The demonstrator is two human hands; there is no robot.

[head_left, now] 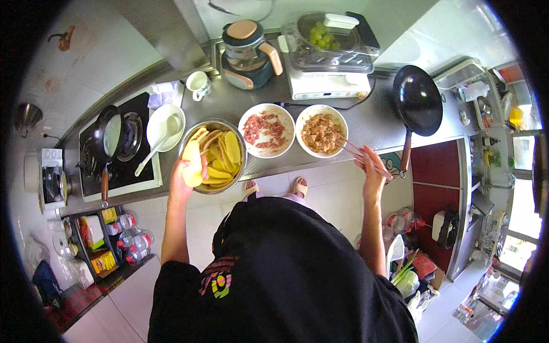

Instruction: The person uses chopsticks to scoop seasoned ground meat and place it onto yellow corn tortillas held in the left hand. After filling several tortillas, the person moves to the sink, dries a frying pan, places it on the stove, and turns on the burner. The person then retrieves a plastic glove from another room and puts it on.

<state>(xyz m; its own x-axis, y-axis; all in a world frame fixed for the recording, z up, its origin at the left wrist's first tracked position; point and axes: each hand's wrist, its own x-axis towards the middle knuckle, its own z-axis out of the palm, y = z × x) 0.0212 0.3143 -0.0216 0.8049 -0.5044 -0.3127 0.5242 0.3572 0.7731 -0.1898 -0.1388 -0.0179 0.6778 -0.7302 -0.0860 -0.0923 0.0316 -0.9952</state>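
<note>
hands (189,171) — smooth yellow slice (193,163) (chopsticks (357,151))

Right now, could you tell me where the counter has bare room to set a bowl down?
Bare steel lies between the minced-meat bowl and the wok, and a smaller patch between the mug and the metal bowl. The front edge is crowded with three bowls; the stove side holds a pan and plate.

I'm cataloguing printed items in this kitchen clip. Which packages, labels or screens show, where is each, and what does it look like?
Yellow packets: lower-left rack, flat, yellow with dark print.
Capped bottles: beside those packets, lying clear bottles with red-and-white labels.
Carton: same rack, boxy, white, orange and green.
No lit screen shows; the white appliance behind the bowls has only a plain front.
</note>
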